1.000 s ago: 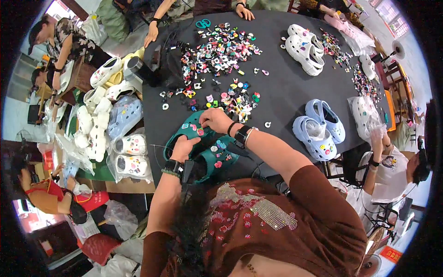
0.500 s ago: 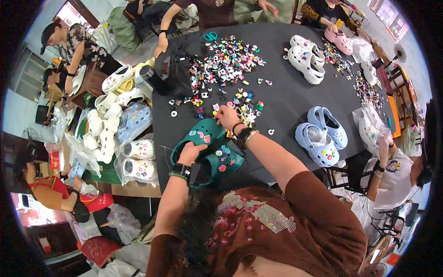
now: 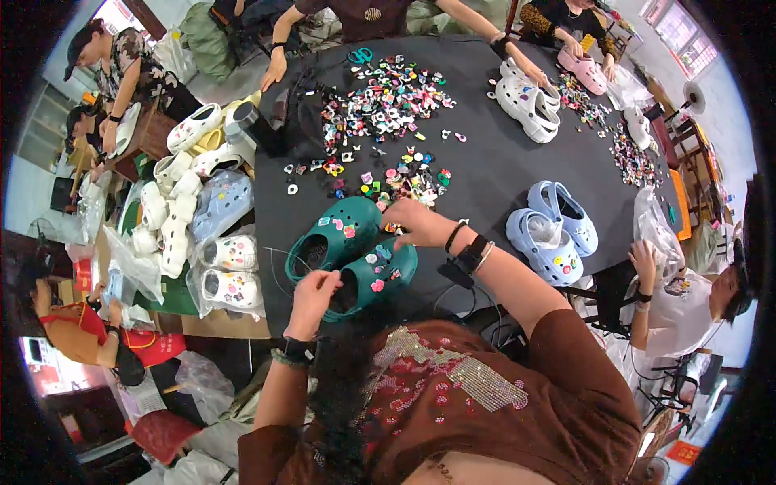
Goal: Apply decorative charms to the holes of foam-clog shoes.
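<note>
Two dark green clogs lie side by side at the table's near edge, with colourful charms on their tops. The left clog (image 3: 358, 214) stands free of my hands. My left hand (image 3: 314, 301) is closed at the heel end of the right clog (image 3: 394, 276), thumb and fingertips pinched at its rim. Over the toe of that same clog bends my right hand (image 3: 418, 222), fingers curled and thumb pointing down to it. Its fingertips are partly hidden, close to the loose charms (image 3: 420, 182) beyond.
A larger charm heap (image 3: 388, 105) spreads across the black table (image 3: 477, 105), with green-handled scissors (image 3: 360, 56) behind it. Light blue clogs (image 3: 558, 242) stand right, white clogs (image 3: 529, 109) farther back. Wrapped clogs (image 3: 230, 271) crowd the left. Several people work around the table.
My left hand has left the left clog and moved to the right clog's heel end. My right hand has come from the charms back to its toe.
</note>
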A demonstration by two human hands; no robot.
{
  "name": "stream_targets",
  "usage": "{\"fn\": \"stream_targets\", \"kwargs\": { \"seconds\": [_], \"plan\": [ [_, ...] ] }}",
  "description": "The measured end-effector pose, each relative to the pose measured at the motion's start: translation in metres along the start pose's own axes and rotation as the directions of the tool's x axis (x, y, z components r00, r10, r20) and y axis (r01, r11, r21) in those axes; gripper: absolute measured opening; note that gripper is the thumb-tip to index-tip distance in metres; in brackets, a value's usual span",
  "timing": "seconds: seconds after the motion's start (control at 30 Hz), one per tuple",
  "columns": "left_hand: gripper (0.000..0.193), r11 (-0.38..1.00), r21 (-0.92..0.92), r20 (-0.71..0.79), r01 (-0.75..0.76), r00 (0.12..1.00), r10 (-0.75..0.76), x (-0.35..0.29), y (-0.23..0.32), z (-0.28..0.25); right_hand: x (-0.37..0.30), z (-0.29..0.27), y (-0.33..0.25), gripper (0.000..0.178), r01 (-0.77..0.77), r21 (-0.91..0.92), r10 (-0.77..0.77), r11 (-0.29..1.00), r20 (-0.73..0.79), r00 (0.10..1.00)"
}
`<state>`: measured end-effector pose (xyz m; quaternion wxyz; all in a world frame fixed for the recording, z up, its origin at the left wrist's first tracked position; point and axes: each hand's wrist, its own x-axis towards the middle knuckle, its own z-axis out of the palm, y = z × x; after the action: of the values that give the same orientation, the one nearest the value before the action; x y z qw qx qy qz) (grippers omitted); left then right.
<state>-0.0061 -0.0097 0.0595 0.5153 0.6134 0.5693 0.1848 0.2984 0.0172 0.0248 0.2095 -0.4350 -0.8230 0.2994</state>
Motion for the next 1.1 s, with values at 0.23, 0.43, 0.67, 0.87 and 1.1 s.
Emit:
{"fn": "stream_targets", "kwargs": {
  "seconds": [0.23,0.43,0.67,0.87,1.1],
  "plan": [
    [0.033,0.683,-0.591,0.433,0.429,0.883,-0.180,0.018,-0.015,0.039,0.002,0.037,-0.011,0.059,0.202,0.044,-0.204,0.978,0.022,0.979],
    [0.026,0.582,-0.597,0.592,0.553,0.792,-0.146,0.036,-0.001,0.057,0.003,0.042,-0.001,0.052,0.025,0.213,-0.041,0.977,0.069,0.997],
    [0.022,0.506,-0.664,0.588,0.551,0.803,-0.103,0.037,-0.005,0.060,0.002,0.054,0.002,0.026,0.077,0.233,-0.050,0.970,-0.120,0.992],
    [0.022,0.583,-0.628,0.499,0.516,0.842,-0.207,0.034,0.004,0.059,0.002,0.072,-0.002,0.013,-0.043,0.213,0.100,0.976,-0.264,0.959],
    [0.033,0.750,-0.460,0.401,0.475,0.865,-0.302,0.041,-0.020,0.066,0.007,0.066,0.013,0.019,-0.352,0.691,0.647,0.631,-0.219,0.730]
  ]
}}
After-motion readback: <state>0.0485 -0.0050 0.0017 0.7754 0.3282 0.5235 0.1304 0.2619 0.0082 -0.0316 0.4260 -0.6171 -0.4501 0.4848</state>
